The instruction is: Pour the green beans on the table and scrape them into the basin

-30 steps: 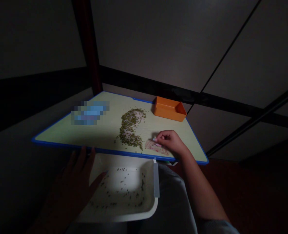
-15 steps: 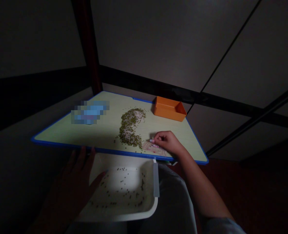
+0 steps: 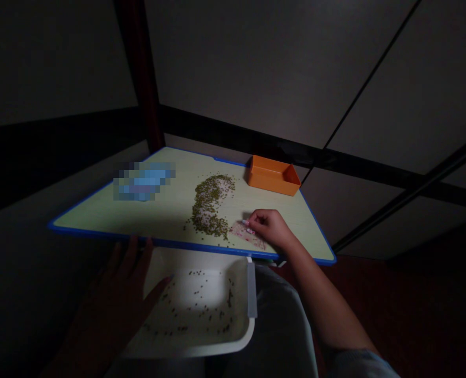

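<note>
Flat on the near right part of the tabletop [image 3: 256, 202] lies a thin, see-through-looking sheet [image 3: 250, 237] with pinkish-red markings; in this dim light I can't tell whether it's a bag or a single film. Just to its left is a curved, crescent-like heap of grains [image 3: 207, 207], pebbly in texture, mostly small and green with pale patches mixed in, stray ones scattered round its edges. The tabletop is smooth, pale yellow-green, rimmed in blue. Near its far right corner sits an orange box [image 3: 274, 184], open-topped, rectangular, smooth-walled like plastic. On the left lies a light-blue item [image 3: 148, 181], blurred into blocks. Below the near edge is a white basin [image 3: 217, 347] with rounded corners and a grey strip [image 3: 251, 289] on its right side, dark specks [image 3: 201, 304] dotting its inside.

My right hand [image 3: 270, 227] is over the sheet, forearm slanting in from the near right, fingers curled and thumb drawn in; whether the tips are clamped on it I can't tell. My left hand [image 3: 118, 294], in shadow, has its fingers spread toward the tabletop's near edge, thumb out over the basin.
</note>
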`<state>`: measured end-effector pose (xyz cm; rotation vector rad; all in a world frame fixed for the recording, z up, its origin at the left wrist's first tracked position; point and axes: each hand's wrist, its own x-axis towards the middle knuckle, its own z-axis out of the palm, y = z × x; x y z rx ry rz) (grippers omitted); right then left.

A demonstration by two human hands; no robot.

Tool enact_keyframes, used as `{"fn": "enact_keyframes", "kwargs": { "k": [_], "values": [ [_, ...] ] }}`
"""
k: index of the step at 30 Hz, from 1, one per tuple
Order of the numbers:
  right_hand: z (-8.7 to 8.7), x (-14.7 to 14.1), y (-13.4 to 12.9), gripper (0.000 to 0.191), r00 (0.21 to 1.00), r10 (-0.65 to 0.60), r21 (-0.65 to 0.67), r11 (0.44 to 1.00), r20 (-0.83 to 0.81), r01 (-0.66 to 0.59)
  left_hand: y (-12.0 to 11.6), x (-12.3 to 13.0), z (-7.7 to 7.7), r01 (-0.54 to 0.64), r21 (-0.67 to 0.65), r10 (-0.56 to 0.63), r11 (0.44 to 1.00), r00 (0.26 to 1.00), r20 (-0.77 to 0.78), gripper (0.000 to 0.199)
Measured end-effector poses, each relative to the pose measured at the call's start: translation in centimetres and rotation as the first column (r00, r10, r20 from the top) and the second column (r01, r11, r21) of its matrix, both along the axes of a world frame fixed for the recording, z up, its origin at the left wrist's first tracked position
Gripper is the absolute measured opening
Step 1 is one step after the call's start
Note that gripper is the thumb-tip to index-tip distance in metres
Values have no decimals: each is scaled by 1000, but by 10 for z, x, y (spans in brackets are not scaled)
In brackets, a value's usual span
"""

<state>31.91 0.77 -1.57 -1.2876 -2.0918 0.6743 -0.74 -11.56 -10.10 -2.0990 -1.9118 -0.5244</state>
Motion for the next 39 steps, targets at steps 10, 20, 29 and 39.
{"fn": "enact_keyframes", "kwargs": {
  "k": [10, 20, 29, 39],
  "values": [
    [0, 5, 1, 21, 998, -57, 12, 998, -5, 57, -1, 2, 6, 14, -2, -14, 1000, 1000, 18, 86],
    [-4, 13, 6, 27, 989, -133, 56, 990, 62, 130, -1, 3, 8, -25, -46, 27, 999, 998, 52, 86],
    [3, 11, 6, 25, 903, -385, 158, 920, 192, 358, -2, 4, 8, -9, -11, 9, 1000, 1000, 27, 84],
    [7, -3, 4, 27, 922, -282, 194, 952, 267, 235, -2, 4, 7, 7, 3, -7, 1000, 999, 33, 86]
  ]
}}
